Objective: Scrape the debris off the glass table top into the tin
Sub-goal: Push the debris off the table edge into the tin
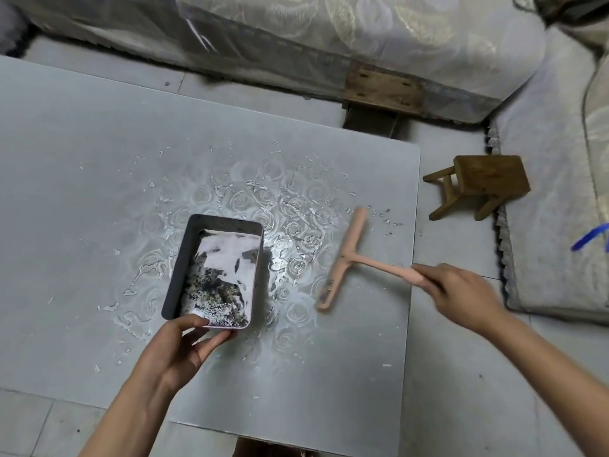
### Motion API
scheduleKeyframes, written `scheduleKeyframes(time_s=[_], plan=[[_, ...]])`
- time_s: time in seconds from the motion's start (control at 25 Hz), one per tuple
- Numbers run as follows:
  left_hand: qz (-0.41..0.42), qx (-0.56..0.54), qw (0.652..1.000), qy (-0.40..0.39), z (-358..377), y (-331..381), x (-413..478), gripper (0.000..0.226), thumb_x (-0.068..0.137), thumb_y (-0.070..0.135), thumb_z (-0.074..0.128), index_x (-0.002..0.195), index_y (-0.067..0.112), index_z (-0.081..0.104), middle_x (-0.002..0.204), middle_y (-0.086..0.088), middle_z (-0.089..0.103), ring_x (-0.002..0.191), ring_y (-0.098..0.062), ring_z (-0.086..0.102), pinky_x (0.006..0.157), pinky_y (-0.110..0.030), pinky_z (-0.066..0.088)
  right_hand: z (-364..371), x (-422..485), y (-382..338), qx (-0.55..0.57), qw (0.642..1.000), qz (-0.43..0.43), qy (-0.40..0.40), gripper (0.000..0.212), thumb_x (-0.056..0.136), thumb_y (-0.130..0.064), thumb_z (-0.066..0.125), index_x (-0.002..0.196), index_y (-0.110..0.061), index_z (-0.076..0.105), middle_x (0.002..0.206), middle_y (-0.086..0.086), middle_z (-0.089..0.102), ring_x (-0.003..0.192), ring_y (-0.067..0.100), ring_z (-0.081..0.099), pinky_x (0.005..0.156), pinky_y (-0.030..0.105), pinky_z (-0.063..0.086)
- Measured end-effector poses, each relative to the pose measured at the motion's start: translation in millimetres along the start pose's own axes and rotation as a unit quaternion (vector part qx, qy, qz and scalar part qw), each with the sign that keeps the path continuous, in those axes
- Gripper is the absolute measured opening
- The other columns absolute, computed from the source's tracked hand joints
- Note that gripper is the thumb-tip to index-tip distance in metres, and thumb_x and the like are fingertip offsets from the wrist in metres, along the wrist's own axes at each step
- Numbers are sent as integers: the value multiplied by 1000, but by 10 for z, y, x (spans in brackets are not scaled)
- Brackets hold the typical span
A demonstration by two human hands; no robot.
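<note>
A rectangular tin (pixel 179 268) with dark rust patches inside stands on the glass table top (pixel 82 179). My left hand (pixel 184 344) grips its near edge, thumb over the rim. My right hand (pixel 461 291) holds the handle of a pink T-shaped scraper (pixel 346 258), whose blade rests on the glass just right of the tin. Pale flakes of debris (pixel 385 222) and wet streaks lie scattered around the tin and beyond the scraper's far end.
A small wooden stool (pixel 478 183) stands on the floor past the table's right edge. A sofa with patterned cover (pixel 329 37) runs along the back, another cushion (pixel 553 192) at right. A wooden block (pixel 382 90) sits under the sofa.
</note>
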State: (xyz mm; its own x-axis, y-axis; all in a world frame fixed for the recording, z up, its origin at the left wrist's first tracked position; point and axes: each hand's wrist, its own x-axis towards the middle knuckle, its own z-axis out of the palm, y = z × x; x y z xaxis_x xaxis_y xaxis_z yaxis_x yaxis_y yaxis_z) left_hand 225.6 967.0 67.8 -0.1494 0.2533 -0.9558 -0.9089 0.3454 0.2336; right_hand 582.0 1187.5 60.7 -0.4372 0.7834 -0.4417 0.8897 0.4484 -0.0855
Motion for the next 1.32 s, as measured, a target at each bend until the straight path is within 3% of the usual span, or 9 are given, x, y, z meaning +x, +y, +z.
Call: scheduleKeyframes(time_s=[0.12, 0.2, 0.44, 0.6, 0.72, 0.92, 1.08, 1.2, 1.32], plan=[[2, 12, 1000, -3, 94, 100, 100, 17, 83, -12, 39, 89, -7, 54, 120, -28, 53, 110, -58, 52, 63, -49, 54, -277, -111, 648, -27, 995, 61, -71, 36, 96, -49, 36, 129, -45, 51, 110, -7, 63, 105, 22, 59, 71, 34, 44], [7, 11, 1000, 2, 162, 151, 172, 18, 84, -11, 39, 91, -6, 54, 119, -26, 52, 112, -57, 51, 63, -49, 54, -280, 62, 640, -50, 993, 59, -91, 37, 98, -44, 37, 134, -44, 46, 113, -6, 61, 107, 21, 58, 76, 34, 45], [26, -50, 998, 9, 452, 109, 315, 18, 84, -11, 39, 91, -6, 54, 118, -25, 52, 115, -57, 49, 64, -51, 53, -147, 914, -233, -88, 988, -126, -29, 33, 98, -37, 37, 129, -42, 48, 106, -2, 60, 98, 26, 60, 75, 34, 40], [41, -103, 993, 30, 641, -4, 333, 20, 83, -11, 39, 95, -8, 55, 130, -28, 52, 112, -56, 52, 65, -51, 54, -733, 1152, 648, -69, 987, -142, -28, 35, 94, -48, 41, 127, -47, 52, 99, -9, 64, 97, 21, 63, 69, 34, 46], [48, -158, 985, 43, 801, -149, 303, 16, 84, -10, 38, 87, -6, 53, 133, -29, 50, 111, -57, 52, 65, -48, 56, -982, 1296, 1210, -169, 975, -125, -74, 48, 89, -60, 24, 132, -51, 45, 101, -13, 61, 100, 15, 63, 73, 33, 50], [47, -244, 967, 55, 1047, -359, 261, 29, 86, -7, 37, 112, -5, 50, 134, -30, 48, 104, -55, 56, 65, -44, 57, -479, 1583, 315, -131, 963, -229, -51, 38, 97, -36, 37, 135, -43, 41, 107, -5, 59, 97, 25, 62, 73, 34, 44], [57, -291, 953, 68, 1175, -455, 186, 27, 85, -8, 37, 108, -5, 51, 134, -31, 48, 116, -53, 50, 61, -47, 57, -654, 1848, -200, -124, 945, -304, -17, 32, 97, -39, 35, 126, -42, 47, 100, -3, 60, 92, 25, 62, 67, 32, 39], [63, -296, 951, 70, 1137, -449, 173, 27, 84, -10, 38, 105, -6, 53, 133, -29, 50, 116, -53, 51, 54, -45, 58, -1159, 2211, 428, -119, 958, -259, -23, 33, 95, -52, 36, 125, -51, 48, 97, -12, 61, 97, 18, 62, 69, 32, 45], [63, -299, 949, 77, 1049, -440, 194, 30, 85, -9, 37, 111, -6, 52, 134, -28, 49, 114, -55, 51, 52, -44, 58, -1403, 2510, 649, -186, 957, -218, -50, 31, 96, -49, 35, 124, -49, 50, 101, -10, 61, 101, 18, 60, 73, 33, 47]])
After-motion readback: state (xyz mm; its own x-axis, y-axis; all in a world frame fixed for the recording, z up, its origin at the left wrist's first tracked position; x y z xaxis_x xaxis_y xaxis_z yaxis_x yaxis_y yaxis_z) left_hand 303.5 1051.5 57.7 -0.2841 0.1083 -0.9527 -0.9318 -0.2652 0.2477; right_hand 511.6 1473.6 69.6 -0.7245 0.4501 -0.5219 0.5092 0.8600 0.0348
